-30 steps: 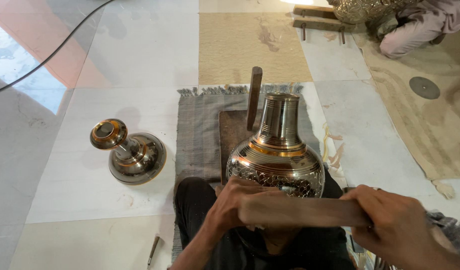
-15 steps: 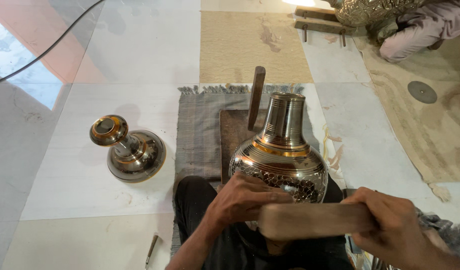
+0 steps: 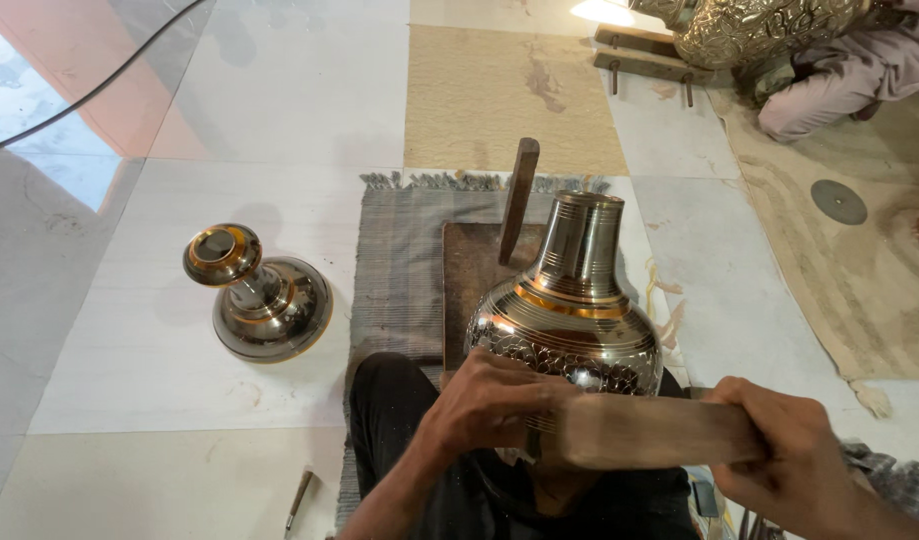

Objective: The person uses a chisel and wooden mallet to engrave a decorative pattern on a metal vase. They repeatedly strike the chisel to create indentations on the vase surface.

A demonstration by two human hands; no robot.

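Note:
A large engraved metal vase point(image 3: 569, 310) with a ribbed neck and copper bands stands tilted on a dark wooden board point(image 3: 469, 270), between my knees. My left hand point(image 3: 489, 410) presses against its patterned lower belly, fingers pinched on a small dark punch point(image 3: 532, 441). My right hand point(image 3: 789, 455) grips a flat wooden block point(image 3: 649, 430), held level with its left end at the punch. Both hands hide the vase's lower part.
A matching flared metal base point(image 3: 264, 300) lies on the tiles to the left. A wooden stick point(image 3: 519, 195) leans behind the vase on a grey fringed mat point(image 3: 399, 260). A small tool point(image 3: 299, 497) lies at the bottom left. Another person point(image 3: 839, 75) sits at the top right by a brass vessel point(image 3: 759, 30).
The wooden block has shifted slightly right and back toward my left hand. The vase has rocked a little. Both hands stay at the vase's lower belly.

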